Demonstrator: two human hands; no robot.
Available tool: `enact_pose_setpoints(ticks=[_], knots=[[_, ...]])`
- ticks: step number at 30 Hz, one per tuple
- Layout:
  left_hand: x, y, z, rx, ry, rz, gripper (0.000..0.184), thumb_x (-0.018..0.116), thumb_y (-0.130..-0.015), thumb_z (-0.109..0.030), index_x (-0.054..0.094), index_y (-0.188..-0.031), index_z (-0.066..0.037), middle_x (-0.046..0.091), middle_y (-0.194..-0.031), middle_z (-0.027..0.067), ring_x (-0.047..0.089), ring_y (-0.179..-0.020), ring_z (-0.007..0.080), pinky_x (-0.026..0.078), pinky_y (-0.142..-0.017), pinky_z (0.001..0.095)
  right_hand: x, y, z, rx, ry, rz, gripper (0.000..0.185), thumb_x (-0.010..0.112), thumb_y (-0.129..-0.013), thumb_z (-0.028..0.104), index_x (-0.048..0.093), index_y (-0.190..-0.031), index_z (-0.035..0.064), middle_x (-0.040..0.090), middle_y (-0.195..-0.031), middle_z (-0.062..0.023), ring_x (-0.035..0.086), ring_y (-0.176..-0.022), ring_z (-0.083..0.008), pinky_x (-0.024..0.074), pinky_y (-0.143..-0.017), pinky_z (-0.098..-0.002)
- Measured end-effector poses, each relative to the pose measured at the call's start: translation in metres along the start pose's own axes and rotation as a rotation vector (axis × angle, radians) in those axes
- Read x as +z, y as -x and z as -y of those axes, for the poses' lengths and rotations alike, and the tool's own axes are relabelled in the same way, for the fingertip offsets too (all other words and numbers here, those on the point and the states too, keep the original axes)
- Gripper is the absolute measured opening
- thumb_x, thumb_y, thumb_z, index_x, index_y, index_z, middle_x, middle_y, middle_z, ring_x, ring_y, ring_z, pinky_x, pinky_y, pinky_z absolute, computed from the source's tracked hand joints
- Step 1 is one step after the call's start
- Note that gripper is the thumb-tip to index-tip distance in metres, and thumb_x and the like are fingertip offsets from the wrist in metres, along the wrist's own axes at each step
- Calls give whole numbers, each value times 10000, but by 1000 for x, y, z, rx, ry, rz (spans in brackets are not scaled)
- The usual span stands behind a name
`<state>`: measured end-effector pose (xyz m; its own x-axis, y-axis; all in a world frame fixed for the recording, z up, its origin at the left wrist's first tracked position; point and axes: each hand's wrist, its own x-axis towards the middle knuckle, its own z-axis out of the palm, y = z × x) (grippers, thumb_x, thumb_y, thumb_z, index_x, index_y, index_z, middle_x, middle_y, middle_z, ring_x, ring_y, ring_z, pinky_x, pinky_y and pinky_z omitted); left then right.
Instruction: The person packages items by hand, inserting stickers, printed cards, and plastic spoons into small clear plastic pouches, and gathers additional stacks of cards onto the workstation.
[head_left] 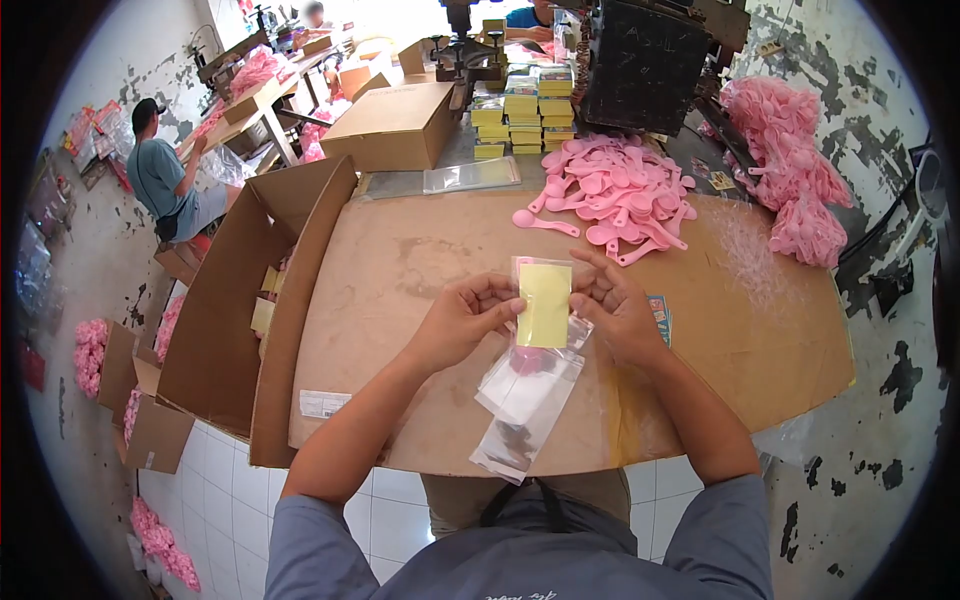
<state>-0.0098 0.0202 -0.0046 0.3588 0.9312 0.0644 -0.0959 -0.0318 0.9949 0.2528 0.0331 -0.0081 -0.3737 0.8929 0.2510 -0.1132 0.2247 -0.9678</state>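
In front of me, a yellow card (545, 312) sits upright in a small clear plastic bag (517, 270). My left hand (478, 312) pinches the left edge, its thumb over the card's side. On the right edge, my right hand (618, 308) closes with thumb and fingers. Something pink and rounded (527, 361) shows through plastic just below the card; its full shape is hidden. Several flat clear bags (524, 412) lie fanned out beneath the hands. Beyond them spreads a heap of pink plastic scoops (615, 195), one scoop (545, 222) lying apart on its left.
A long open carton (300, 330) borders the cardboard-covered table (400, 240) on the left. Stacks of yellow cards (522, 105), a closed box (390, 125) and dark machinery (640, 70) stand at the back. Bagged pink scoops (790, 150) are at right. A person (165, 175) sits far left.
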Motion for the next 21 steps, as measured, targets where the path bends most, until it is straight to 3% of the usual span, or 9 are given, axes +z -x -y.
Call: enact_pose_setpoints(ticks=[2,4,5,8,10,11,14,18,21], knots=[[-6,0,-4,3,11,-95,294,676,-1033,-170,653,-1263,13,735,-1128,66,704,-968,110,592,-757,278,1,-2,-1,-20,56,-109,485,736,-955,77,575,-1410,31,642,-1031,-35,638,-931,-116,499,-859,-270],[-23,-2,-11,137,96,-300,291,664,-1037,-176,652,-1271,-4,724,-1162,66,706,-960,124,589,-752,275,-17,-1,9,3,426,40,359,758,-937,109,661,-1277,42,639,-1009,-38,631,-919,-117,508,-843,-279],[-38,-4,-14,274,137,-464,321,632,-1055,-215,635,-1296,-4,715,-1193,73,702,-999,141,587,-796,289,-23,-1,16,13,609,115,299,769,-928,125,704,-1210,48,638,-999,-40,628,-913,-118,512,-836,-283],[-74,0,-52,634,331,-850,491,493,-1106,-395,555,-1405,-11,666,-1318,107,670,-1148,201,549,-954,340,-18,3,41,33,627,302,223,801,-893,179,750,-1072,56,633,-967,-53,636,-895,-158,530,-804,-319],[-61,8,-86,663,726,-952,607,384,-1113,-496,498,-1459,-10,626,-1391,121,634,-1230,228,516,-1016,368,-20,6,35,-56,704,404,256,809,-878,203,740,-1071,49,637,-967,-70,644,-905,-199,536,-807,-345],[-69,3,-75,620,743,-963,683,367,-1099,-520,401,-1538,3,538,-1490,147,588,-1298,287,507,-1058,373,-19,8,31,-99,741,457,273,814,-870,215,735,-1071,46,640,-967,-78,648,-910,-220,539,-809,-358],[-54,-5,-17,493,94,-621,591,438,-1091,-454,449,-1512,-39,598,-1396,127,635,-1178,240,524,-945,317,-13,10,28,-101,873,479,272,813,-858,228,721,-1032,40,635,-970,-101,648,-941,-261,536,-823,-390],[24,8,-22,83,-546,-32,495,733,-970,-201,570,-1419,-74,670,-1137,59,643,-929,143,524,-798,274,-13,9,13,-100,781,412,170,777,-888,127,694,-1000,30,615,-968,-93,639,-893,-237,536,-772,-367],[41,15,-7,176,-746,41,543,811,-915,-229,601,-1393,-80,674,-1086,71,633,-900,119,526,-765,286,-12,6,11,-151,773,268,178,759,-898,132,672,-1014,29,656,-979,-114,650,-841,-260,530,-764,-386]])
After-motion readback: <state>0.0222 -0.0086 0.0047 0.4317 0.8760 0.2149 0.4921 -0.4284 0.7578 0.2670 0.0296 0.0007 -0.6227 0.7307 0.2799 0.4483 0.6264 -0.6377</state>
